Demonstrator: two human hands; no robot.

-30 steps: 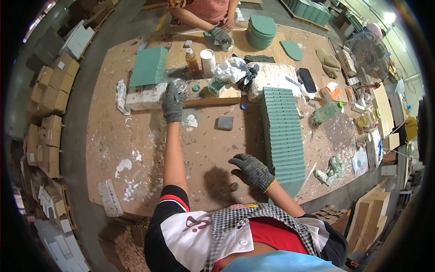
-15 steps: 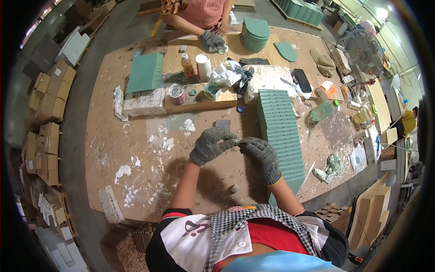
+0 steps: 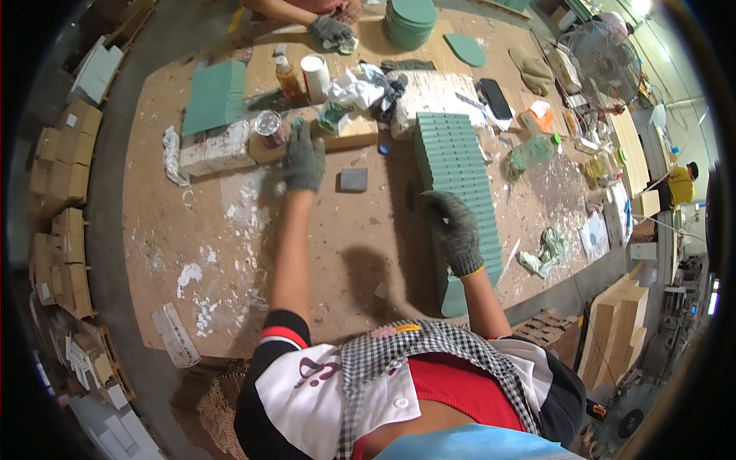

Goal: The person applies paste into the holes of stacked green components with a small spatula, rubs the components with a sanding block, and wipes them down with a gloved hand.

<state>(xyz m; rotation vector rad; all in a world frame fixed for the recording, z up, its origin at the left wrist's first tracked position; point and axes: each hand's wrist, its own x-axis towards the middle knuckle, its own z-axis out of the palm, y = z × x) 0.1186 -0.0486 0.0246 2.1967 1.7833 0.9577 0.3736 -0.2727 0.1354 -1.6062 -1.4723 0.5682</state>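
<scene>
My gloved left hand (image 3: 303,162) stretches forward to the wooden block (image 3: 354,135), fingers extended. Its fingertips are at a small green lid-like piece (image 3: 297,122), beside an open paint can (image 3: 271,128); whether they touch the piece I cannot tell. My gloved right hand (image 3: 454,234) is curled, thumb and finger together, over the near left edge of a long stack of green panels (image 3: 452,157). Anything in its pinch is too small to make out. Between the hands lies a grey sanding block (image 3: 353,180).
Across the table (image 3: 222,268) a co-worker's gloved hand (image 3: 331,32) holds a pale cloth near green lid-shaped pieces (image 3: 410,23). A bottle (image 3: 287,78), white canister (image 3: 315,79), crumpled plastic (image 3: 356,88) and phone (image 3: 495,100) stand or lie beyond the block. A green-tinted bottle (image 3: 530,153) lies right.
My hands, together before, are now apart. The left has reached forward to the wooden block; the right has stayed by the green stack. The view has shifted, and the grey block shows fully.
</scene>
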